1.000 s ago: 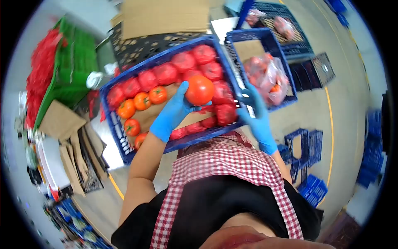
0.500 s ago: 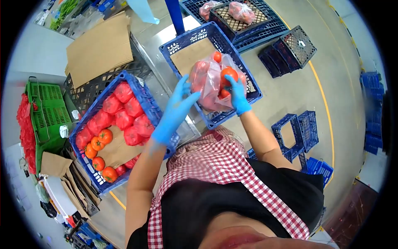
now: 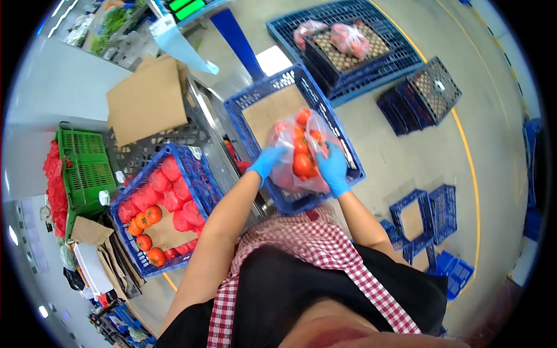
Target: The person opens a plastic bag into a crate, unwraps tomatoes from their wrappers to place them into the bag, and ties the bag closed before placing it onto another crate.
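Note:
A clear plastic bag [image 3: 282, 177] of tomatoes sits in a blue crate [image 3: 242, 105] lined with cardboard. Its mouth is spread, and several red tomatoes [image 3: 302, 165] show inside. On the bag's left side, my left hand [image 3: 269, 163], in a blue glove, is closed on the plastic, its fingertips partly hidden. My right hand [image 3: 333, 169], gloved too, grips the bag's right edge with curled fingers. To the left, a second blue crate [image 3: 201, 174] holds red-wrapped bundles [image 3: 172, 200] and several loose tomatoes [image 3: 153, 214] on cardboard.
Cardboard sheets [image 3: 148, 101] lie at the upper left, above a green crate [image 3: 84, 165]. A blue post [image 3: 237, 43] rises behind the working crate. Bagged produce [image 3: 350, 40] tops a crate on a blue pallet [image 3: 380, 72]. Stacked crates [image 3: 426, 95] and blue crates [image 3: 413, 217] stand on the right floor.
My left hand has come down onto the bag's left side. My right hand has moved from a tomato to the bag's right edge. The bag's mouth is wider, showing more tomatoes. The view has shifted.

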The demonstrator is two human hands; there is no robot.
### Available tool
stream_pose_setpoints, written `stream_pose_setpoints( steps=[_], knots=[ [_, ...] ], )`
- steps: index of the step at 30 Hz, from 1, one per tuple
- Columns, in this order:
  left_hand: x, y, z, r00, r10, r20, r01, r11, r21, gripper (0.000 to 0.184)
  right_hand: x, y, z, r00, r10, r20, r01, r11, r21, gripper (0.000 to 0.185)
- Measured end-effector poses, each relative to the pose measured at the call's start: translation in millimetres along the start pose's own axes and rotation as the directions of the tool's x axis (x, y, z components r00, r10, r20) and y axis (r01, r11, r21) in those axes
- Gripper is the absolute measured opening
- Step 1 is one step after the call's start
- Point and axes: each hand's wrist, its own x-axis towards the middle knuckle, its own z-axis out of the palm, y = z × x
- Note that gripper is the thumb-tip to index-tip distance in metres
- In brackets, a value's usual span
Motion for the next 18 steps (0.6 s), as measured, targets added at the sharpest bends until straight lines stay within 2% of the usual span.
stream_pose_setpoints(
  steps=[2,3,5,7,8,11,12,13,14,15,16,17,18],
  knots=[
    [-1.1,-2.4,1.6,0.993,0.117,0.011,-0.116,0.993,-0.013,0.063,19.3,-10.0,0.4,1.0,-0.026,0.002,0.026,0.996,-0.081,0.046],
    [-20.2,18.0,7.1,0.994,0.104,-0.02,-0.102,0.991,0.083,0.061,29.3,-18.3,-1.2,0.999,-0.041,0.033,0.044,0.992,-0.122,0.046],
    [-2.5,18.3,4.2,0.999,0.033,-0.014,-0.027,0.961,0.276,0.059,44.8,-26.2,2.6,0.992,-0.069,0.104,0.091,0.969,-0.232,0.047],
    [36.9,-17.4,-4.9,0.995,0.082,0.053,-0.092,0.972,0.214,0.057,55.2,-24.3,16.4,0.978,-0.084,0.189,0.149,0.92,-0.363,0.047],
    [32.8,-12.8,-5.5,0.994,0.083,0.072,-0.098,0.969,0.229,0.048,57.2,-20.7,23.6,0.972,-0.18,0.154,0.231,0.865,-0.445,0.045],
    [34.8,-9.2,-15.9,0.962,0.085,0.258,-0.131,0.977,0.167,0.041,67.6,6.5,49.9,0.958,-0.18,0.225,0.256,0.889,-0.379,0.04],
    [36.1,-8.6,-15.2,0.978,0.058,0.202,-0.072,0.995,0.063,0.031,69.8,8.8,47.1,0.951,-0.213,0.224,0.28,0.9,-0.333,0.031],
    [36.3,-8.3,-17.7,0.966,0.103,0.235,-0.08,0.991,-0.106,0.029,69.6,10.2,43.0,0.972,-0.052,0.23,0.079,0.991,-0.11,0.028],
    [37.8,-7.9,-23.3,0.955,0.149,0.258,-0.077,0.96,-0.27,0.028,68.4,14.8,39.6,0.956,0.106,0.273,-0.142,0.983,0.117,0.026],
    [36.9,-8.6,-28.7,0.943,0.193,0.271,-0.062,0.902,-0.427,0.027,64.2,20.0,34.5,0.903,0.248,0.351,-0.365,0.874,0.321,0.023],
    [35.4,-5.0,-33.5,0.934,0.215,0.285,-0.043,0.861,-0.506,0.028,63.3,17.7,17.0,0.834,0.273,0.48,-0.524,0.667,0.53,0.019],
    [36.7,-0.8,-38.3,0.926,0.228,0.301,-0.012,0.815,-0.579,0.029,58.4,13.3,4.4,0.717,0.297,0.63,-0.69,0.174,0.703,0.02],
    [34.0,-0.7,-39.6,0.918,0.226,0.325,0.041,0.762,-0.646,0.031,49.6,34.5,-3.3,0.727,0.121,0.676,-0.668,-0.103,0.737,0.024]
  ],
)
